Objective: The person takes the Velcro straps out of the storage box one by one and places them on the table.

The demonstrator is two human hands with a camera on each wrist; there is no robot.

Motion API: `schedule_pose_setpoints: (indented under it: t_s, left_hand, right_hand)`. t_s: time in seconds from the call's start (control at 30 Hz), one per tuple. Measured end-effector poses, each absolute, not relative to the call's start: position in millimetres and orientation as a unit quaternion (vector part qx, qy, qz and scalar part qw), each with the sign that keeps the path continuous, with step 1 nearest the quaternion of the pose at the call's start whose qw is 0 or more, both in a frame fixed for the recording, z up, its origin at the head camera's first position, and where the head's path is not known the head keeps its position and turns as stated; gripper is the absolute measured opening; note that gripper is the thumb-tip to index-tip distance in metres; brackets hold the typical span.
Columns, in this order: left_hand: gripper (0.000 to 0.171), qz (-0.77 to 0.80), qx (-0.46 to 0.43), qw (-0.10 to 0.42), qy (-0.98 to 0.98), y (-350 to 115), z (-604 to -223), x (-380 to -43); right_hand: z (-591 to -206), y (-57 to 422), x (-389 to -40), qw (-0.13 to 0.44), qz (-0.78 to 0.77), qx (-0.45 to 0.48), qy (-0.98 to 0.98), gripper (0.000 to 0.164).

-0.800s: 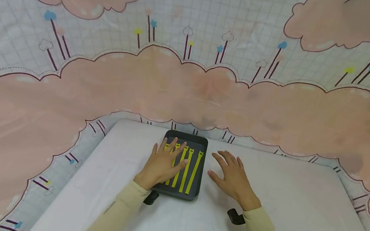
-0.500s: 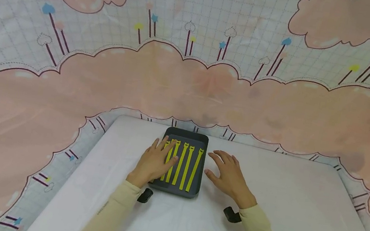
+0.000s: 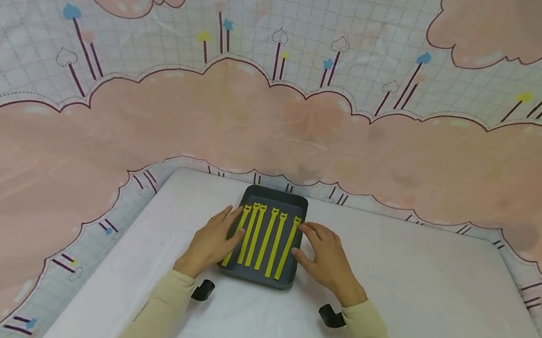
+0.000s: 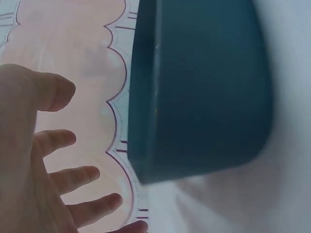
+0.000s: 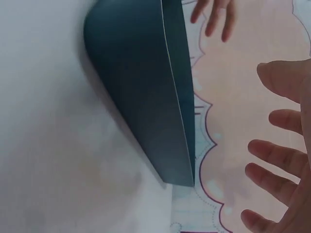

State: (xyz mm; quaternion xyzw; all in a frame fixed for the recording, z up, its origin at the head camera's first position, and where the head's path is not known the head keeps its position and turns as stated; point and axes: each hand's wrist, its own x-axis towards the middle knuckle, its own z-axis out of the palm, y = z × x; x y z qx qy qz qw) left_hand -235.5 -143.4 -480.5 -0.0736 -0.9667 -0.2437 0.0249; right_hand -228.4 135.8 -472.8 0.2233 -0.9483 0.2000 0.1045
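Observation:
A dark grey tray (image 3: 256, 279) lies on the white table with several yellow cable-tie straps (image 3: 265, 242) in it. The straps run lengthwise side by side, each with a slotted head at the far end. My left hand (image 3: 208, 245) is over the tray's left edge, fingers spread and relaxed. At the right edge hovers my right hand (image 3: 330, 264), its fingers loosely bent around nothing. Both wrist views show the outer wall of the tray (image 4: 209, 87) with a visible gap to the fingers. The straps are hidden in those views.
The white table (image 3: 419, 310) extends on both sides of the tray. Behind it hangs a cloth (image 3: 255, 137) with pink clouds. Black wrist cameras (image 3: 203, 290) sit under both wrists near the table.
My left hand has moved left from above the straps to the tray's left edge, uncovering them. My right hand has come left, closer to the tray's right edge.

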Motion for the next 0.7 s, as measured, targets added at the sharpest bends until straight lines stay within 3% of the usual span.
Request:
schedule_pose_setpoints:
  t_s: [0.7]
  left_hand:
    - [0.050, -0.379, -0.034, 0.021, -0.924, -160.3, -507.5, -233.5]
  right_hand:
    - [-468.3, 105.8, -227.8, 0.103, 0.209, 0.266, -0.935, 0.052]
